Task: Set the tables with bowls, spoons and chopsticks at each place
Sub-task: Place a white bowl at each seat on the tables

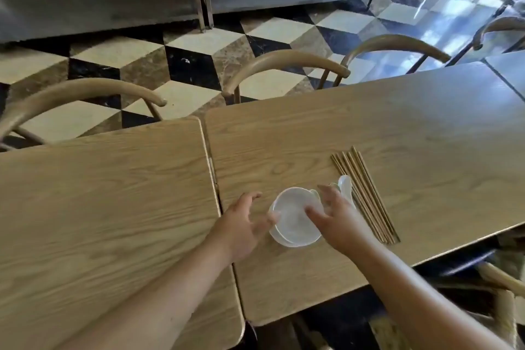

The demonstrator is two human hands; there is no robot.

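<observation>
Nested white bowls (294,224) sit on the right table (397,128), near its left edge. Left hand (244,224) is loose with fingers spread, at the bowls' left rim. Right hand (336,216) has fingers splayed over the right rim, blurred, unclenched. Spoons (346,183) and chopsticks (369,199) lie just beside.

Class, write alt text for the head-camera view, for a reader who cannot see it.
A person's left hand and right hand reach to either side of a stack of white bowls on a wooden table. White spoons and a bundle of wooden chopsticks lie just right of it; chairs stand beyond.
</observation>
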